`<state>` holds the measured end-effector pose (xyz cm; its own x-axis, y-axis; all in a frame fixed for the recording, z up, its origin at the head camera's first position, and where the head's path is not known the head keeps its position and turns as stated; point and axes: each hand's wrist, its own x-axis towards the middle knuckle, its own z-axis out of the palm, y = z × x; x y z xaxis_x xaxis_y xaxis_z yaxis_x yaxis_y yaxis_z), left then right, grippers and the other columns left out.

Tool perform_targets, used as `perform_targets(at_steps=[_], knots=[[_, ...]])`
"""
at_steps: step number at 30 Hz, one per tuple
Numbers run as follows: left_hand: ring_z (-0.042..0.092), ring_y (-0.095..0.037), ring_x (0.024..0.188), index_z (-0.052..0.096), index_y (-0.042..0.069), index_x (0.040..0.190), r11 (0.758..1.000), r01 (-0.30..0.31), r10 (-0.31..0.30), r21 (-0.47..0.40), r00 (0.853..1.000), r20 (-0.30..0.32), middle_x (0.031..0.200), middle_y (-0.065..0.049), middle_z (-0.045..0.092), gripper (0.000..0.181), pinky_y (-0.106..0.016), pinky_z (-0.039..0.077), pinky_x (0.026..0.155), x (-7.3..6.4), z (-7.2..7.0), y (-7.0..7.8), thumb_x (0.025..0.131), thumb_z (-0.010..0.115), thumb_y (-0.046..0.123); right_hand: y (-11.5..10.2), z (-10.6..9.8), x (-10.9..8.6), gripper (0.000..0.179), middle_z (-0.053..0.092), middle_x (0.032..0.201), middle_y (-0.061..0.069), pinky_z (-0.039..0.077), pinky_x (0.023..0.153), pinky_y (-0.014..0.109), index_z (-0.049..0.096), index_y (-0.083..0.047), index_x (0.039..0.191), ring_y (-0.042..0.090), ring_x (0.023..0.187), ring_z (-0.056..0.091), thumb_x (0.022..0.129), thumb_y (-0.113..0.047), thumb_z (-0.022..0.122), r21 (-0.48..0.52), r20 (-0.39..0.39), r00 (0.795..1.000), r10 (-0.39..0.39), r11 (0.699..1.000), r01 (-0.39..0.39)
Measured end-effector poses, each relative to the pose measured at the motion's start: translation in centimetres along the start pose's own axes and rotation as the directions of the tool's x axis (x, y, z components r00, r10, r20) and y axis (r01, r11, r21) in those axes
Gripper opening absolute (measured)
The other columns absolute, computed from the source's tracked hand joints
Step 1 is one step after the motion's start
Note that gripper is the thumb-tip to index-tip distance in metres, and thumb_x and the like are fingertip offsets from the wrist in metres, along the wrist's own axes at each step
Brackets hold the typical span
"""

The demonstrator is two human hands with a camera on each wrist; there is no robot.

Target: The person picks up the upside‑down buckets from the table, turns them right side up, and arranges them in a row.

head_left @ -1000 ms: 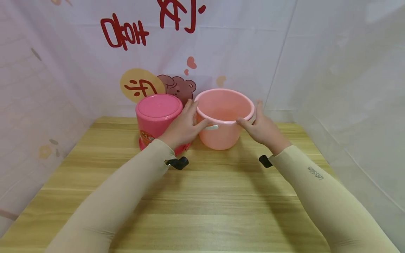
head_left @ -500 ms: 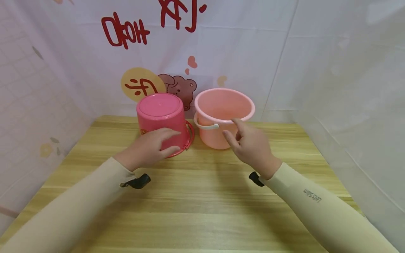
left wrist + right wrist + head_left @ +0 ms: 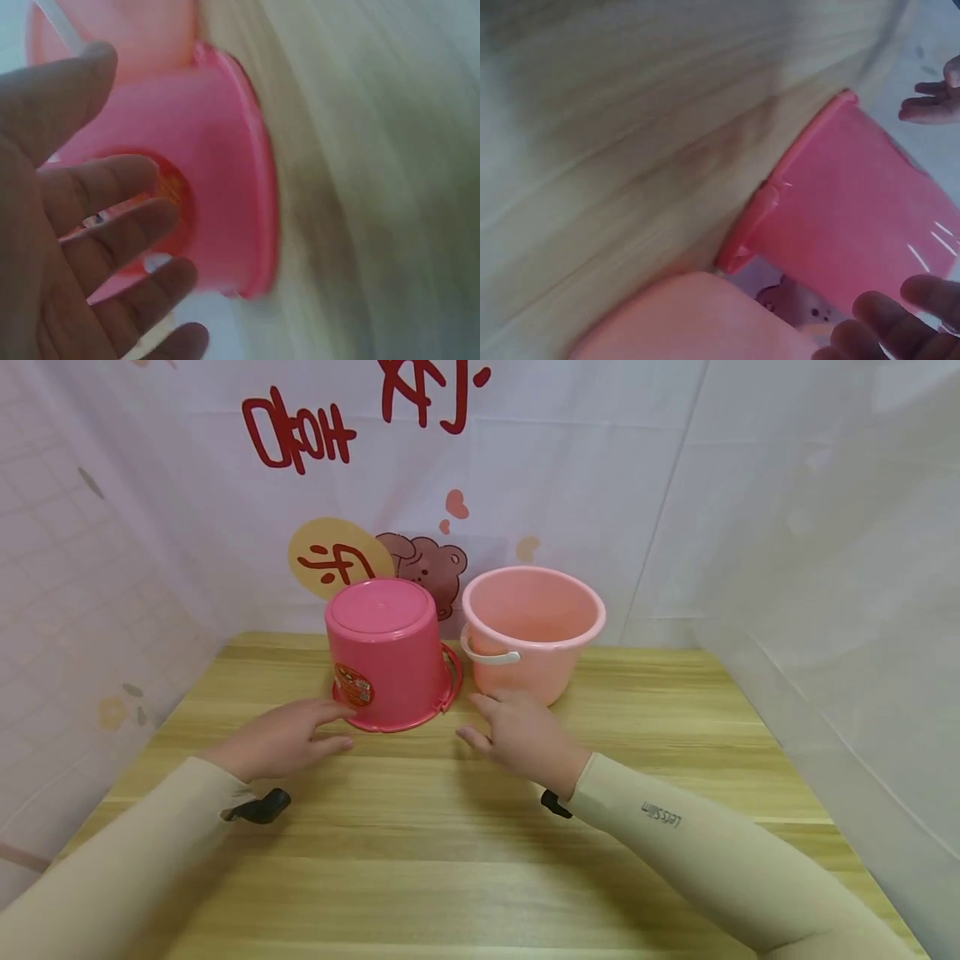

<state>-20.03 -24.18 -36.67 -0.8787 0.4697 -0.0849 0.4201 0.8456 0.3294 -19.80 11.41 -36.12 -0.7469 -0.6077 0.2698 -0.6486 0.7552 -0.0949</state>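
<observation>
This looks like a small curtained booth; whether it stands in a home or a studio cannot be told. A wood-grain bench (image 3: 420, 902) fills the floor of the frame, with a creased white backdrop (image 3: 585, 468) behind it, printed with red lettering (image 3: 300, 433) at upper left and a cartoon bear (image 3: 438, 578) near the centre. Pale sheets close in the left (image 3: 67, 635) and right (image 3: 840, 635) edges. Two plastic buckets, one deep pink (image 3: 397, 668), one peach (image 3: 528, 672), add a household note.
</observation>
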Motion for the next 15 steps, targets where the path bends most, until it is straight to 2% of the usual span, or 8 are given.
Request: perform_targets(at_steps=[5, 8, 15], knots=[[0.046, -0.047, 0.147, 0.053, 0.007, 0.154, 0.999, 0.035, -0.035, 0.018, 0.999, 0.013, 0.157, -0.019, 0.054, 0.065, -0.067, 0.037, 0.119, 0.1, 0.8, -1.8, 0.103, 0.065, 0.046, 0.0, 1.6, 1.5, 0.064, 0.064, 0.145, 0.014, 0.047, 0.116, 0.046, 0.058, -0.008, 0.150, 0.032, 0.132, 0.060, 0.103, -0.049, 0.065, 0.000, 0.135, 0.991, 0.007, 1.000, -0.007], [0.045, -0.048, 0.148, 0.050, 0.005, 0.155, 0.998, 0.058, -0.058, 0.032, 0.998, 0.020, 0.158, -0.022, 0.052, 0.067, -0.067, 0.036, 0.120, 0.4, 1.2, -2.8, 0.103, 0.066, 0.044, -0.1, 2.3, 2.2, 0.067, 0.059, 0.152, 0.013, 0.040, 0.123, 0.046, 0.054, -0.009, 0.154, 0.030, 0.143, 0.052, 0.103, -0.052, 0.063, -0.003, 0.199, 0.980, -0.008, 1.000, 0.009], [0.041, -0.049, 0.150, 0.040, 0.003, 0.161, 0.997, 0.061, -0.063, 0.041, 0.998, 0.030, 0.164, -0.024, 0.043, 0.075, -0.066, 0.035, 0.121, 1.5, 2.0, -4.6, 0.103, 0.067, 0.043, -0.4, 4.0, 3.9, 0.076, 0.047, 0.162, 0.015, 0.043, 0.120, 0.048, 0.041, -0.012, 0.163, 0.036, 0.147, 0.045, 0.103, -0.057, 0.058, -0.044, 0.329, 0.944, 0.007, 0.999, 0.008]])
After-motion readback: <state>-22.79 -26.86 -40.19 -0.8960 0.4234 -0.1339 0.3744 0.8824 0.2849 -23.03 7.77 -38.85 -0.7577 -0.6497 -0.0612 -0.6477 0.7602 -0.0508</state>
